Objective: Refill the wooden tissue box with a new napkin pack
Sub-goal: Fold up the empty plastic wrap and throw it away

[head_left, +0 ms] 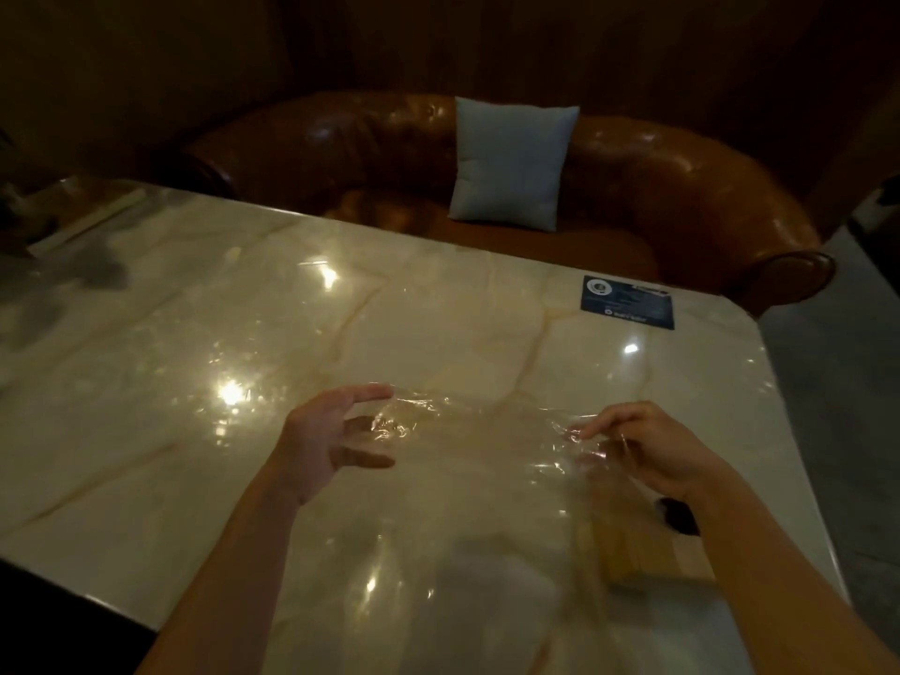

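Note:
A clear plastic wrapper [482, 431] hangs stretched between my two hands above the glossy marble table [243, 343]. My left hand [326, 436] has its fingers spread at the wrapper's left edge, and the film touches its fingertips. My right hand [643, 445] pinches the right edge. Below my right wrist stands the light wooden tissue box [643, 552] with a dark oval opening on top. A blurred white napkin stack [492, 572] lies left of the box, seen through the film.
A dark blue card [628, 302] lies near the table's far right corner. Behind the table is a brown leather sofa [682, 187] with a grey cushion [511, 165]. The table's right edge runs close to the box. Dim objects sit at the far left.

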The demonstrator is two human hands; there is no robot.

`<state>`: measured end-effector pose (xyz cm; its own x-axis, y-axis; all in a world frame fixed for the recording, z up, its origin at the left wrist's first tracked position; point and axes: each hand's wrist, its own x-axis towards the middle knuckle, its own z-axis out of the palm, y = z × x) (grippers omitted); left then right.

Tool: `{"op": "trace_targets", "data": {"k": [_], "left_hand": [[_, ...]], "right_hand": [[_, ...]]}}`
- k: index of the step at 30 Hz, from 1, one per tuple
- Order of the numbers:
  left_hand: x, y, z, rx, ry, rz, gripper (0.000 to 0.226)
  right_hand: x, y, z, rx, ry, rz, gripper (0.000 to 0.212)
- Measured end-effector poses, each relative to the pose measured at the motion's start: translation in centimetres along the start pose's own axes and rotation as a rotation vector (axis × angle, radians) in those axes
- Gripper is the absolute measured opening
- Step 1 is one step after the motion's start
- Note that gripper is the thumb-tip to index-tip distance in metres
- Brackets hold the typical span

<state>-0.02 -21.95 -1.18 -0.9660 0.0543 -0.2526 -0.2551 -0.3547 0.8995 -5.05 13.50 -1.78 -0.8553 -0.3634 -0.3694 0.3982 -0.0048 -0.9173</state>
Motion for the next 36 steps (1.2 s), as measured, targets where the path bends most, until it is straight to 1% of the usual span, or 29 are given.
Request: {"op": "trace_targets", "data": {"k": [1,3,4,6,8,9,11,12,13,14,15,18,23,25,27,29,30,32,34,36], "left_hand": [[0.1,-0.1,0.1,-0.01,-0.025,-0.045,0.033],[0.1,-0.2,0.4,0.032,-0.063,-0.111,0.041],[0.0,-0.2,0.6,0.082,-0.062,-0.114,0.041],[-0.2,-0.4,0.7,0.201,-0.049,-0.1,0.053],[-0.4,-0.6,0.8,0.252,-0.05,-0.098,0.069],[-0.5,-0.7,0.7,0.255,-0.053,-0.094,0.073],[-0.5,-0.7,0.7,0.266,-0.037,-0.082,0.074],[-0.5,-0.6,0.8,0.27,-0.023,-0.069,0.072],[-0.5,-0.6,0.8,0.263,-0.012,-0.057,0.071],[-0.5,-0.5,0.8,0.249,-0.001,-0.05,0.071],[-0.6,-0.5,0.9,0.234,0.004,-0.043,0.072],[-0.7,-0.5,1.2,0.229,0.002,0.0,0.073],[-0.9,0.3,2.1,0.281,-0.055,0.105,0.071],[-1.1,1.3,2.6,0.313,-0.118,0.173,0.07],[-1.2,2.6,3.3,0.391,-0.19,0.228,0.07],[-1.2,3.9,4.5,0.527,-0.259,0.252,0.072],[-1.2,4.5,5.2,0.584,-0.298,0.258,0.072],[-1.3,5.2,6.7,0.642,-0.383,0.265,0.071],[-1.4,5.5,8.3,0.667,-0.454,0.265,0.073],[-1.5,5.8,9.7,0.706,-0.502,0.286,0.079]], "right_hand": [[-0.2,0.0,0.0,0.044,0.014,-0.005,0.041],[-0.4,-0.1,0.1,0.099,0.028,-0.04,0.035],[-0.5,0.0,0.2,0.125,0.026,-0.055,0.03],[-0.8,0.1,0.3,0.168,-0.006,-0.05,0.028],[-1.0,0.3,0.5,0.14,-0.038,-0.014,0.036],[-1.0,0.3,0.6,0.099,-0.035,0.014,0.041],[-1.0,0.7,0.8,0.033,0.003,0.051,0.054],[-1.0,0.9,0.9,-0.003,0.025,0.051,0.066],[-1.1,1.0,1.0,-0.037,0.05,0.035,0.076],[-1.1,1.1,1.0,-0.05,0.083,0.009,0.081],[-1.2,1.2,1.1,-0.044,0.121,-0.018,0.082],[-1.3,1.1,1.0,-0.005,0.197,-0.06,0.073],[-1.8,0.6,0.7,-0.078,0.232,-0.057,0.059],[-2.1,0.2,0.3,-0.166,0.229,-0.048,0.056],[-2.3,-0.5,0.0,-0.386,0.237,-0.066,0.06],[-2.5,-1.3,0.2,-0.588,0.243,-0.142,0.065],[-2.6,-1.9,0.4,-0.636,0.212,-0.19,0.065],[-3.0,-3.3,1.2,-0.648,0.065,-0.232,0.058],[-3.3,-4.3,2.2,-0.588,-0.099,-0.185,0.05],[-3.4,-4.8,2.7,-0.54,-0.171,-0.164,0.036]]}}
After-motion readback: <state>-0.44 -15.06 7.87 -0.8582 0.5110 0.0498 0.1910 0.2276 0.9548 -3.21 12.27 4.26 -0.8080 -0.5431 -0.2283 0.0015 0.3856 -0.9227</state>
